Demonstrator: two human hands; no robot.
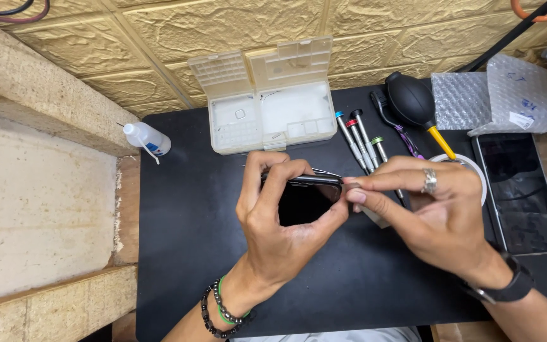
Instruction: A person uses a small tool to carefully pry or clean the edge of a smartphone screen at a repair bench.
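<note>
My left hand (273, 221) grips a black smartphone (305, 197), held on edge above the black work mat (185, 247), with fingers over its top edge and thumb under it. My right hand (425, 209), wearing a ring and a dark wristwatch, pinches with thumb and forefinger at the phone's right end, where a small thin piece is held. What that piece is I cannot make out.
An open translucent parts box (267, 107) stands behind the phone. Several screwdrivers (359, 136) lie right of the box, next to a black air blower (413, 101). A small white bottle (147, 138) lies at left. Another phone (519, 190) and bubble wrap (501, 95) are at right.
</note>
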